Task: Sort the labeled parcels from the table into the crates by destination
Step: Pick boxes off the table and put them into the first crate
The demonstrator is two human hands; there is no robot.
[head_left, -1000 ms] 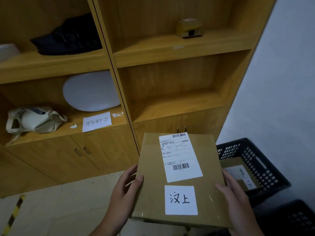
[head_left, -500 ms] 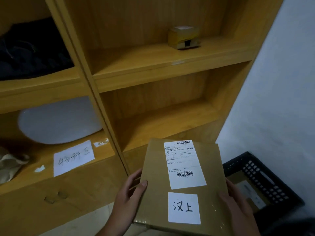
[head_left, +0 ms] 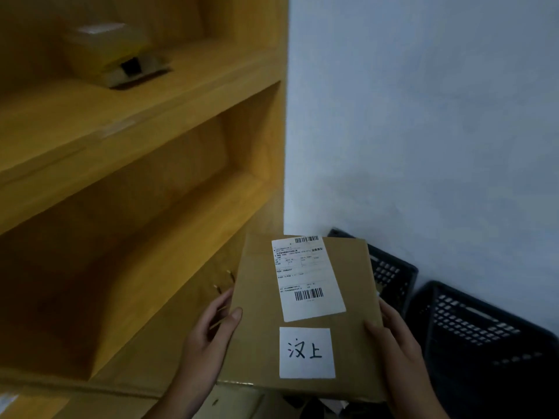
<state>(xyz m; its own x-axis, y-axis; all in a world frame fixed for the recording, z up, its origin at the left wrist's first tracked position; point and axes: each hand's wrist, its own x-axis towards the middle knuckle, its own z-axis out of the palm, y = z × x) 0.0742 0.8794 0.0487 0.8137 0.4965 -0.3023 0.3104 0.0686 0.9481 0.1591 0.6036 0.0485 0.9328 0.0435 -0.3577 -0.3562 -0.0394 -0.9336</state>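
We hold the flat brown cardboard parcel (head_left: 302, 323) in the air, face up, low in the view. On its top face there is a white printed shipping label (head_left: 305, 276) with two barcodes. Below it is a white square paper label (head_left: 307, 352) with two handwritten characters, which we take as the destination. The left hand (head_left: 208, 337) grips the left edge with the thumb on top and the fingers underneath. The right hand (head_left: 393, 343) grips the right edge in the same way.

The far right corner of the parcel covers part of a black plastic lattice crate (head_left: 393, 276). A second black lattice crate (head_left: 472, 322) stands just beside it, to the right, and both are against the pale wall (head_left: 423, 116). To the left is the yellow wooden shelf unit (head_left: 121, 131).

We judge that this parcel is already taken from the bench but not yet put down, because it touches no crate. The inside of the crates is hidden, no destination sign shows on them, and the bench is not in view. So we cannot tell how many parcels are sorted or left.
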